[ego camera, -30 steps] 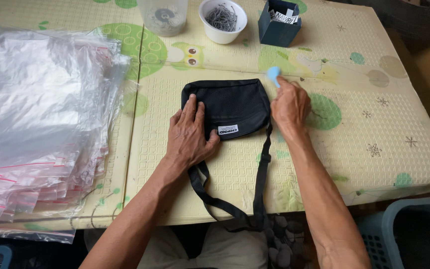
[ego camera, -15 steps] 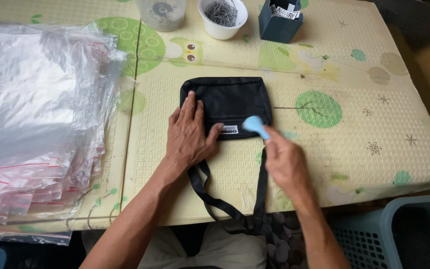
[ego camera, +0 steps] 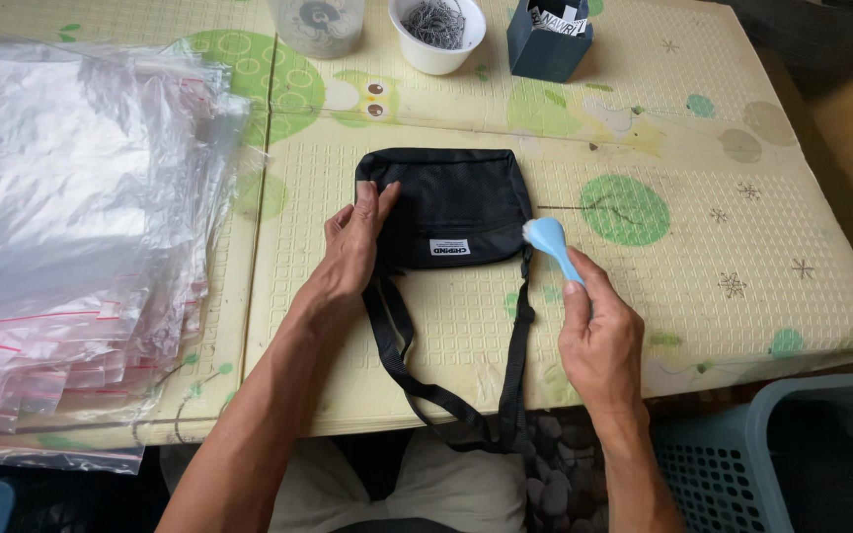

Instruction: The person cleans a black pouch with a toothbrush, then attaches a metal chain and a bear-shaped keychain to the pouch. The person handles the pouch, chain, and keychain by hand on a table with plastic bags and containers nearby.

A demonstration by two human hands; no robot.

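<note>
Moved: since half a second ago, my right hand [ego camera: 599, 341] swung the light-blue brush [ego camera: 550, 242] to the black pouch's [ego camera: 456, 202] right edge.
Right fingers: pinching the brush handle.
Left hand [ego camera: 355, 247]: fingers together, flat on the pouch's left side.

black pouch [ego camera: 456, 207] flat on mat, strap trailing off edge | light-blue brush [ego camera: 549, 242] at its right edge

Soft, even daylight; scene bright. Glare on plastic bag stack [ego camera: 71, 227], left of the black pouch [ego camera: 451, 202]. Faint shadows below pouch. Focus sharp; slight wide-angle bending toward frame edges.
</note>
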